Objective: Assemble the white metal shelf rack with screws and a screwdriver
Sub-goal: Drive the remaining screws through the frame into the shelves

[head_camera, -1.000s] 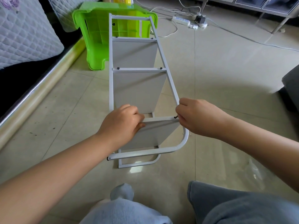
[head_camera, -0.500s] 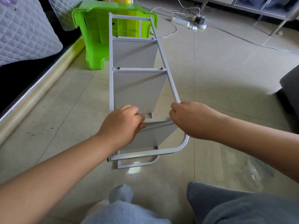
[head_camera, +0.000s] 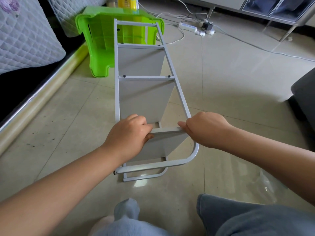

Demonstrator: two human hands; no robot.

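The white metal shelf rack (head_camera: 172,79) lies on its side on the tiled floor, stretching away from me. Two farther shelf panels carry dark screws (head_camera: 124,76) at their corners. My left hand (head_camera: 128,136) grips the left end of the nearest shelf panel (head_camera: 167,131), fingers curled over its top edge. My right hand (head_camera: 204,129) is curled at the panel's right end, where it meets the frame rail; whatever its fingertips hold is hidden. No screwdriver is in view.
A green plastic stool (head_camera: 105,40) lies behind the rack's far end. A bed edge with quilted bedding (head_camera: 25,40) runs along the left. A power strip with cables (head_camera: 189,28) lies far right, a dark object (head_camera: 305,99) at right. My knees fill the bottom.
My right hand has slid slightly left along the frame and now covers the dark screw that showed at its fingertips a second ago. My left hand and the rack have stayed put.
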